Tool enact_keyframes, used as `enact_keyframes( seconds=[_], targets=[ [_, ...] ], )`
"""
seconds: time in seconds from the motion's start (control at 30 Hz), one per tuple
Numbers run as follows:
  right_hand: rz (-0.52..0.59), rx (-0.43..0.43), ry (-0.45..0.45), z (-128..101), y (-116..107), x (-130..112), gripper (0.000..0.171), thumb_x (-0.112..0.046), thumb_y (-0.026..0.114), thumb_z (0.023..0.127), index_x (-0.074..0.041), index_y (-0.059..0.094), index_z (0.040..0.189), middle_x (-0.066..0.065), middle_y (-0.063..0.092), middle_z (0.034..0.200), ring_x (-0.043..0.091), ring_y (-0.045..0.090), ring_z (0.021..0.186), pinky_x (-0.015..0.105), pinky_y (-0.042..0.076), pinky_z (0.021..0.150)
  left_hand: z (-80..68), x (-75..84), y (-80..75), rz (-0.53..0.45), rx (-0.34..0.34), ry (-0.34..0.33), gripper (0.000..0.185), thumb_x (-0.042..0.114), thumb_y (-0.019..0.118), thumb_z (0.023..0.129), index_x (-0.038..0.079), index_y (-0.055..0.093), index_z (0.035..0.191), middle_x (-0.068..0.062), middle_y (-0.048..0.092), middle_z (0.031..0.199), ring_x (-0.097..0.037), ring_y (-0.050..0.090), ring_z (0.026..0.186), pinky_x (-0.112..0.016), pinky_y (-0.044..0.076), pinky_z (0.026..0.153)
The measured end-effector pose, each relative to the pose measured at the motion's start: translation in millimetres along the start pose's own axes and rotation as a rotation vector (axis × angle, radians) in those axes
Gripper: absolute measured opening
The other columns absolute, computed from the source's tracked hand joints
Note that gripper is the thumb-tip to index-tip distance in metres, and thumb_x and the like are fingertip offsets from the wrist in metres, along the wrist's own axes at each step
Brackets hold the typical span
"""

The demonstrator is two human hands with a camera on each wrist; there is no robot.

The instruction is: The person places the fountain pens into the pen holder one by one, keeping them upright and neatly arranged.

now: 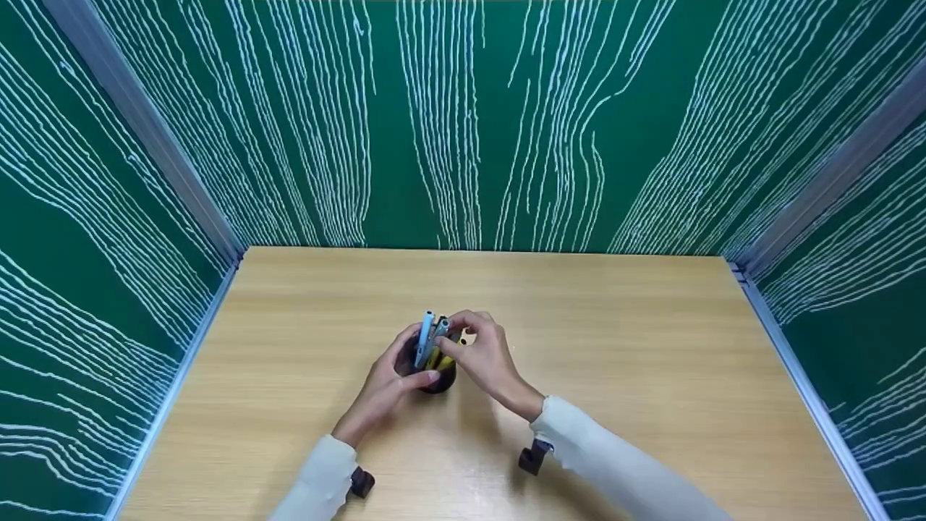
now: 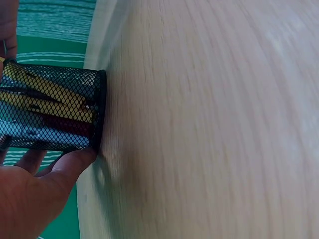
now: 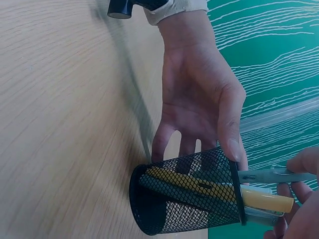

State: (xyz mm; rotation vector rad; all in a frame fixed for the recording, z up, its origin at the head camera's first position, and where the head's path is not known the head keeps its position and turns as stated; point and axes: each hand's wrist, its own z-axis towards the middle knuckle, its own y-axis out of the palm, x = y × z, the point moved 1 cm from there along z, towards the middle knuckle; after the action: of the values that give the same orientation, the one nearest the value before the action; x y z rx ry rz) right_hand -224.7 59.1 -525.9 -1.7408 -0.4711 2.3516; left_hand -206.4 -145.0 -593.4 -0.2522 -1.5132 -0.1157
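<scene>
A black mesh pen holder stands upright on the table, filled with several pens. My left hand grips it from the left side, thumb across the front and fingers around the back. In the right wrist view the left palm faces the mesh. My right hand is over the rim, its thumb and fingers pinching a greyish pen whose lower part is inside the holder. A light blue pen sticks up at the left of the opening. A yellow pen leans beside the pinched one.
The light wooden table runs back to green walls with white wavy lines. Metal corner posts and edge rails border it. A small black wrist mount hangs below the right sleeve.
</scene>
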Motion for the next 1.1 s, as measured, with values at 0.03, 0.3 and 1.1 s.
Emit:
enact_keyframes(
  seconds=[0.03, 0.3, 1.1],
  targets=[
    [0.001, 0.001, -0.005, -0.1, -0.8, 0.9, 0.012, -0.011, 0.087, 0.092, -0.01, 0.081, 0.102, -0.002, 0.076, 0.098, 0.023, 0.063, 0.104, 0.056, 0.05, 0.1, 0.2, 0.1, 0.5, -0.013, -0.006, 0.003, 0.084, 0.011, 0.087, 0.093, 0.023, 0.048, 0.167, -0.01, 0.051, 0.167, -0.033, 0.048, 0.153, -0.055, 0.031, 0.129],
    [0.024, 0.028, -0.003, -2.8, -17.8, 5.0, 0.017, -0.011, 0.087, 0.092, -0.007, 0.081, 0.108, -0.001, 0.08, 0.103, 0.024, 0.065, 0.109, 0.059, 0.048, 0.102, 0.4, -0.6, 2.9, -0.034, -0.009, -0.016, 0.088, 0.014, 0.088, 0.094, 0.023, 0.044, 0.169, -0.013, 0.049, 0.169, -0.033, 0.046, 0.155, -0.052, 0.031, 0.13],
    [-0.045, 0.154, 0.086, -31.6, -92.0, 30.6, 0.011, -0.004, 0.086, 0.093, -0.009, 0.081, 0.102, 0.003, 0.08, 0.102, 0.023, 0.066, 0.11, 0.042, 0.05, 0.099, -3.0, -2.6, 0.1, -0.081, -0.012, -0.02, 0.09, 0.01, 0.086, 0.095, 0.017, 0.04, 0.171, -0.019, 0.045, 0.17, -0.036, 0.044, 0.156, -0.051, 0.03, 0.131]
  ],
)
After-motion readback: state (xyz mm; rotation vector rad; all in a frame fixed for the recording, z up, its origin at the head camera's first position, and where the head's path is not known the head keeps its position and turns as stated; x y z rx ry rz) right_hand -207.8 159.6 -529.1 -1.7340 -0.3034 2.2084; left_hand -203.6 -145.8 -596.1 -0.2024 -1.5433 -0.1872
